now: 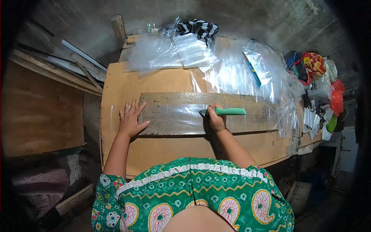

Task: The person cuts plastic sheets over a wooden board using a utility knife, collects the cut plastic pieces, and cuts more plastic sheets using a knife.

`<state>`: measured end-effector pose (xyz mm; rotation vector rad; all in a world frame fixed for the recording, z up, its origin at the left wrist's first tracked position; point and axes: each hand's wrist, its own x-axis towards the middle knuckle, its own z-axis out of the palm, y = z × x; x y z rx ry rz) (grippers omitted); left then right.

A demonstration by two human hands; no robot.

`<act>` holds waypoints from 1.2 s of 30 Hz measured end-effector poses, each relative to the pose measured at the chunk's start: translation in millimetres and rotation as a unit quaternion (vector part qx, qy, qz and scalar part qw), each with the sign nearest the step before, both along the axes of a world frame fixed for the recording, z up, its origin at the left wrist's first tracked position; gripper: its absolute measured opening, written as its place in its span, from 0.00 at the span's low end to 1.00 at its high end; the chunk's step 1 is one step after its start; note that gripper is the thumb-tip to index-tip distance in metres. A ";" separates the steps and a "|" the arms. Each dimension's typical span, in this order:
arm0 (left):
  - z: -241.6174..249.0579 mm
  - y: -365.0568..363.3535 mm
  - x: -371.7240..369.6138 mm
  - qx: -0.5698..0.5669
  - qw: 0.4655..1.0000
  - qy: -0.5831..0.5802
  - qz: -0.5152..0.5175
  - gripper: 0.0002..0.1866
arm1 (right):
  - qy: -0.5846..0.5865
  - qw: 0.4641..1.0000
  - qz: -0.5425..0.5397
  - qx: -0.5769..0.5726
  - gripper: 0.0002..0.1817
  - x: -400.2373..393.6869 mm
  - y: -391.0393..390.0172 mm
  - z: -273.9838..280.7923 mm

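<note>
A long worn wooden board (166, 125) lies across the light brown table (174, 152), with a strip of clear plastic film (189, 112) spread over it. My left hand (131, 120) rests flat with fingers spread at the board's left end. Near the board's middle, my right hand (216, 119) grips a knife with a green handle (232, 111). Its dark blade points left and touches or nearly touches the film.
Clear plastic sheets (158, 52) pile up along the table's back, with a black and white cloth (199, 29) on top. A blue cutter (253, 71) lies on the plastic. Colourful bags (313, 63) stand at the right. Wooden planks (54, 71) lean at the left.
</note>
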<state>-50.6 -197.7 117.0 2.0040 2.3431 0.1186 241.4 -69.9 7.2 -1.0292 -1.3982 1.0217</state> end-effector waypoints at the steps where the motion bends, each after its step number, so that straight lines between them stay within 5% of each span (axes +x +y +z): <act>1: -0.4 -0.1 -0.4 0.006 1.000 0.000 -0.003 0.39 | 0.000 1.000 0.000 0.000 0.07 0.6 1.1 -2.6; 6: 0.4 -1.1 0.4 0.002 1.000 0.000 -0.002 0.38 | -0.049 0.991 0.010 0.123 0.05 0.7 -7.2 25.7; 29: 0.9 -0.3 0.8 0.009 1.000 -0.018 0.002 0.38 | -0.062 0.993 -0.006 0.103 0.05 3.2 -9.1 27.4; 36: -3.8 4.1 -5.5 0.016 0.999 -0.051 -0.012 0.39 | -0.037 0.994 0.067 0.080 0.06 5.3 -6.0 40.3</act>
